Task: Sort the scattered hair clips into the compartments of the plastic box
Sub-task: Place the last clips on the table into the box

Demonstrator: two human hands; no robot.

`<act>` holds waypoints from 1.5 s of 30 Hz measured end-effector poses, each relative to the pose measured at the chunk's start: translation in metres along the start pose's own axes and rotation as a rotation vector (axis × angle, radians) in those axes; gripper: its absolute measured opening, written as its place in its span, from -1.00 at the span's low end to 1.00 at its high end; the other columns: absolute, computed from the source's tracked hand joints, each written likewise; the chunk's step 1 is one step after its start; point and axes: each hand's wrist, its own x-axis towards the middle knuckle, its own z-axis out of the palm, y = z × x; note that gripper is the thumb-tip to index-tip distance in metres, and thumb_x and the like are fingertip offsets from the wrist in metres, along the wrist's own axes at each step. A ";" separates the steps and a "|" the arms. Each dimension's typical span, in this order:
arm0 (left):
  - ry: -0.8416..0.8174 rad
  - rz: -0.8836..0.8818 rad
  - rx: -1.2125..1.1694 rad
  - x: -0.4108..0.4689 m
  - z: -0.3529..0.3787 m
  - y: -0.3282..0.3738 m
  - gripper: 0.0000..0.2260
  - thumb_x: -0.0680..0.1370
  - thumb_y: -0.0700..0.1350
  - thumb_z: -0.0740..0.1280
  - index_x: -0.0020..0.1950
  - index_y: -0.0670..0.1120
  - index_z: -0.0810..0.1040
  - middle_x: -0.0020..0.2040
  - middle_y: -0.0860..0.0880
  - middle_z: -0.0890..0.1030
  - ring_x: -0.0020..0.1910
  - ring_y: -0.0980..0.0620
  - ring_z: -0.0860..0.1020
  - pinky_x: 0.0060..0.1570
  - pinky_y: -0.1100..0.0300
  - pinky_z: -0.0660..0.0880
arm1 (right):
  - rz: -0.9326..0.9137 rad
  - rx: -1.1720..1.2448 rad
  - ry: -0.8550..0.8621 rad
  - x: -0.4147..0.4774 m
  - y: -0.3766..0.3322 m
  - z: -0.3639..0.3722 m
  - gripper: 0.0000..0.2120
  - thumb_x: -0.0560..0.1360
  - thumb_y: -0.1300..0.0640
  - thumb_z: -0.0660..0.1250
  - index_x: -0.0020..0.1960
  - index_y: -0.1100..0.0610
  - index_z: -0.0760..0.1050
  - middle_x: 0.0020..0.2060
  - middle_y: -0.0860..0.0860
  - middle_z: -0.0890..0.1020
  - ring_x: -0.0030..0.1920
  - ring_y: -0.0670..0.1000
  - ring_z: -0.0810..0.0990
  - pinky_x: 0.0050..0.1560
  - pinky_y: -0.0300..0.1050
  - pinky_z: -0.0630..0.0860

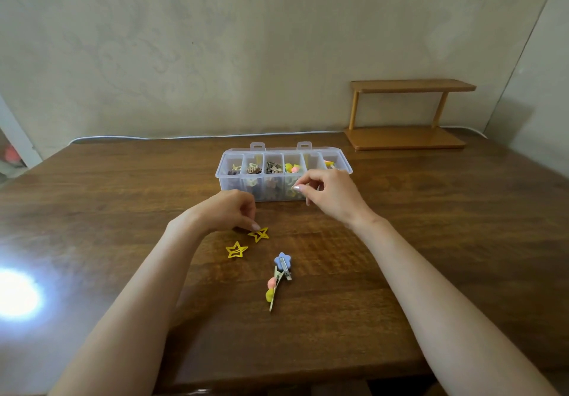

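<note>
A clear plastic box (pixel 224 180) with six compartments stands open mid-table, with clips in its sections. Two yellow star clips lie in front of it. My left hand (pixel 226 211) pinches the upper point of the farther star clip (pixel 259 235), while the nearer star clip (pixel 236 250) lies free. A blue flower clip (pixel 282 261) and a long clip with pink and yellow beads (pixel 271 288) lie closer to me. My right hand (pixel 334 195) hovers at the box's front right, thumb and forefinger tips together. I cannot tell whether it holds anything.
The brown wooden table (pixel 431 241) carries a small wooden two-tier shelf (pixel 406 112) at the back right against the wall. A white cable (pixel 184 137) runs along the table's far edge. A bright light reflection (pixel 15 294) glares at the left.
</note>
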 end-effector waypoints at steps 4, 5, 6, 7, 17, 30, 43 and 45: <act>0.024 0.001 0.020 0.002 0.002 0.002 -0.81 0.43 -0.07 0.45 -0.21 -0.04 0.44 -0.18 0.03 0.51 -0.16 0.05 0.47 -0.16 0.20 0.43 | 0.002 0.013 -0.009 0.000 -0.001 0.000 -0.91 0.52 0.08 0.34 -0.05 0.04 0.61 -0.36 -0.12 0.59 -0.28 -0.16 0.56 -0.10 -0.22 0.50; 0.030 -0.001 0.015 0.002 0.002 0.002 -0.80 0.41 -0.06 0.46 -0.17 -0.05 0.45 -0.18 0.06 0.49 -0.16 0.06 0.47 -0.16 0.22 0.43 | 0.004 0.016 -0.011 0.000 -0.001 0.000 -0.91 0.52 0.08 0.34 -0.05 0.04 0.61 -0.36 -0.12 0.59 -0.28 -0.16 0.56 -0.10 -0.22 0.50; 0.032 -0.006 0.014 0.002 0.002 0.001 -0.78 0.40 -0.06 0.47 -0.13 -0.06 0.45 -0.19 0.07 0.48 -0.17 0.08 0.46 -0.18 0.25 0.42 | 0.006 0.018 -0.016 0.000 -0.001 0.001 -0.91 0.52 0.08 0.34 -0.05 0.04 0.61 -0.36 -0.12 0.59 -0.28 -0.16 0.56 -0.11 -0.23 0.48; 0.027 -0.014 0.019 0.002 0.001 -0.001 -0.77 0.40 -0.05 0.48 -0.11 -0.06 0.45 -0.18 0.08 0.48 -0.18 0.10 0.45 -0.20 0.27 0.40 | 0.007 0.019 -0.022 -0.001 -0.001 0.001 -0.90 0.52 0.08 0.33 -0.04 0.04 0.61 -0.36 -0.12 0.59 -0.29 -0.17 0.56 -0.11 -0.25 0.47; 0.151 0.047 -0.043 0.006 0.007 0.011 -0.86 0.45 -0.11 0.43 -0.17 -0.10 0.48 -0.22 0.01 0.52 -0.19 0.04 0.49 -0.19 0.21 0.45 | 0.025 0.196 -0.218 -0.002 -0.007 0.003 -0.91 0.47 0.12 0.40 -0.04 0.05 0.64 -0.18 -0.03 0.66 -0.15 -0.13 0.58 -0.14 -0.29 0.48; 0.382 0.047 -0.153 0.008 0.012 0.012 -0.86 0.44 -0.24 0.41 -0.06 -0.13 0.50 -0.09 -0.06 0.55 -0.12 0.00 0.50 -0.09 0.14 0.45 | -0.019 0.094 -0.437 -0.005 -0.009 0.012 -0.70 0.34 0.04 0.51 0.06 -0.09 0.58 -0.13 -0.05 0.50 -0.13 -0.10 0.46 -0.07 -0.15 0.46; 0.341 0.142 -0.131 0.008 0.016 0.018 -0.91 0.47 -0.18 0.39 -0.06 -0.13 0.53 -0.18 0.02 0.54 -0.17 0.07 0.47 -0.21 0.26 0.38 | 0.037 0.414 -0.262 -0.001 -0.010 -0.007 -0.88 0.42 0.25 0.44 -0.15 0.09 0.52 -0.17 0.05 0.59 -0.33 -0.19 0.53 -0.32 -0.31 0.46; 0.348 0.162 -0.139 0.007 0.017 0.019 -0.92 0.48 -0.16 0.39 -0.07 -0.12 0.53 -0.16 0.00 0.56 -0.16 0.05 0.50 -0.16 0.24 0.42 | 0.054 0.580 -0.192 0.001 -0.007 -0.017 -0.86 0.45 0.32 0.39 -0.02 0.16 0.54 -0.19 0.09 0.57 -0.35 -0.11 0.57 -0.38 -0.25 0.52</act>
